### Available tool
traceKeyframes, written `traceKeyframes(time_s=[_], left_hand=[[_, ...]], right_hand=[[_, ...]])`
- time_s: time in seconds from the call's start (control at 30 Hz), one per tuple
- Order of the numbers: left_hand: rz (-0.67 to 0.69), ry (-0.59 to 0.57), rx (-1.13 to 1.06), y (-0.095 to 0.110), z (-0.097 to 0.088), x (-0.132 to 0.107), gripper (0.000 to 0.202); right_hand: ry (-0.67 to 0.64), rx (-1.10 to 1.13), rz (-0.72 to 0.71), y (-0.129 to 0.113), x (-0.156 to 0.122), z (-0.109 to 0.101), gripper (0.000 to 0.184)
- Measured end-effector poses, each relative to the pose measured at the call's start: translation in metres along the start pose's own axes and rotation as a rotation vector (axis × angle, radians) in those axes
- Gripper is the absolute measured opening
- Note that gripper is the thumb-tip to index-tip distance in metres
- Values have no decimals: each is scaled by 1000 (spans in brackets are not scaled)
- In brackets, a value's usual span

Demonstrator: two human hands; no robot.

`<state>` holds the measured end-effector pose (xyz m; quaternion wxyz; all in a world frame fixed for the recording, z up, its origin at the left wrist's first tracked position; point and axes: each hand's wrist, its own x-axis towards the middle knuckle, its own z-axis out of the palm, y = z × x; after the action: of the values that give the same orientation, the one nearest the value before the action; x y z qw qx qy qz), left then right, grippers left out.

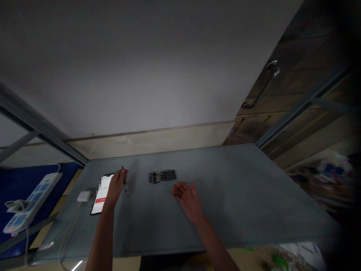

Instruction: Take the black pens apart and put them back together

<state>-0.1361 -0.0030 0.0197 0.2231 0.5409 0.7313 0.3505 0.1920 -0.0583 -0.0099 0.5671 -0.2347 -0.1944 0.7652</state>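
My left hand (118, 182) is closed on a slim pen (126, 186), dark at the top and pale lower down, which it holds at its upper part. That hand is over the edge of a phone (103, 195) whose lit screen shows a red button. In the middle of the grey table lie several dark pens (163, 176), side by side in a row. Just below and right of them, my right hand (186, 196) hovers with fingers loosely bent and thumb apart; I see nothing in it.
A white charger (84, 196) with a cable lies left of the phone on the grey table (225, 195). Further left, a power strip (34, 201) sits on a blue surface. Metal posts (67, 150) flank the table, with a wall behind and a wooden door (267, 109) at right.
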Motion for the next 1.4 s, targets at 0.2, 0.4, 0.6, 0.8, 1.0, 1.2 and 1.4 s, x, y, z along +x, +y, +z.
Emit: traceKeyframes(time_s=[0.2, 0.4, 0.6, 0.8, 1.0, 1.2, 1.4], left_hand=[[-2, 0, 170, 7, 25, 20, 43], [4, 88, 294, 15, 40, 23, 42], [7, 112, 395, 17, 44, 23, 45], [32, 118, 439, 19, 47, 21, 43], [42, 127, 466, 19, 42, 18, 44], [63, 187, 468, 21, 29, 16, 44], [182, 283, 424, 33, 34, -1, 36]], right_hand=[[23, 16, 0, -1, 1, 0, 53], [58, 10, -7, -2, 0, 2, 53], [69, -1, 6, 0, 0, -1, 55], [78, 13, 10, 0, 1, -3, 57], [79, 54, 18, 1, 0, -4, 57], [93, 53, 21, 1, 0, -5, 55], [91, 29, 11, 0, 1, -3, 49]])
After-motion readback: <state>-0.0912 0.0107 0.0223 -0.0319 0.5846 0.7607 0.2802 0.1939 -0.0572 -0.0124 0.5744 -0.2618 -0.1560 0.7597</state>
